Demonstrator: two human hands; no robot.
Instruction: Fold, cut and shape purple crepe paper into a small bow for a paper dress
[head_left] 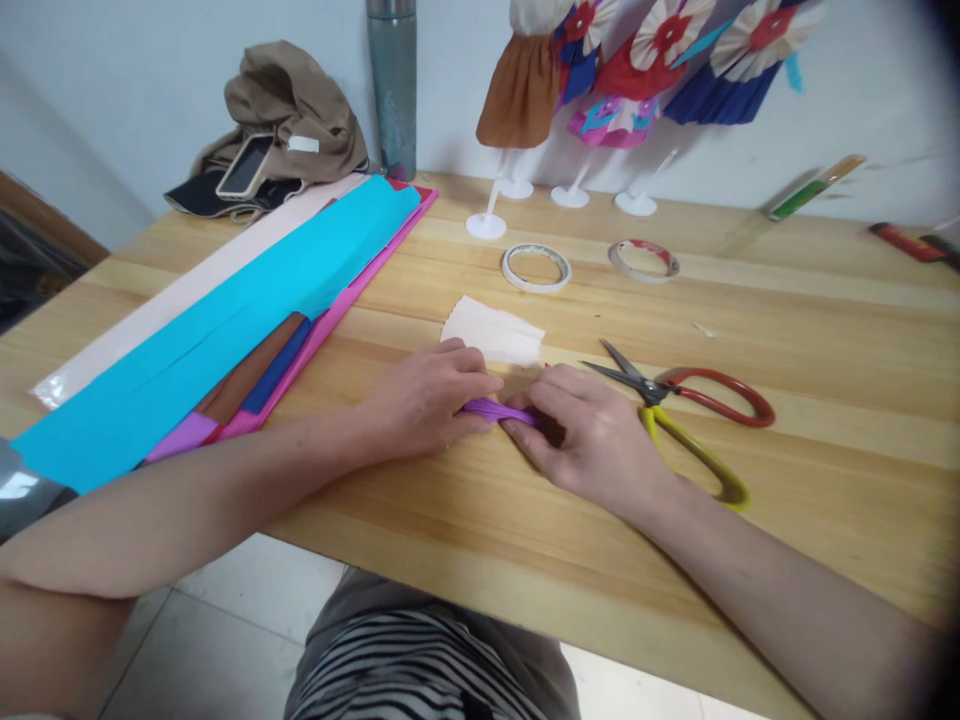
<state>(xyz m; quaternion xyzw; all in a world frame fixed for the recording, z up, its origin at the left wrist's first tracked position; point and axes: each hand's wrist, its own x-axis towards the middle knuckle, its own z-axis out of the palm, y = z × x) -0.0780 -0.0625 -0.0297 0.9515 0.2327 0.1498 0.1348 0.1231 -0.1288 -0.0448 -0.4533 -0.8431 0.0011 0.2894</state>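
A narrow folded strip of purple paper [497,409] lies on the wooden table [787,330] between my two hands. My left hand [424,398] pinches its left end with fingers closed over it. My right hand [589,430] presses and grips its right end, fingers curled. A folded white pleated paper [491,330] rests just behind my hands. Scissors with one red and one yellow handle [686,405] lie open to the right of my right hand, blades pointing left.
Long sheets of coloured paper [225,320], cyan on top, lie at the left. Two tape rolls [535,267] [643,259] sit behind. Paper-dressed figures on white stands [615,80], a bottle [392,85], a bag with a phone [289,120] and pens [814,187] line the back.
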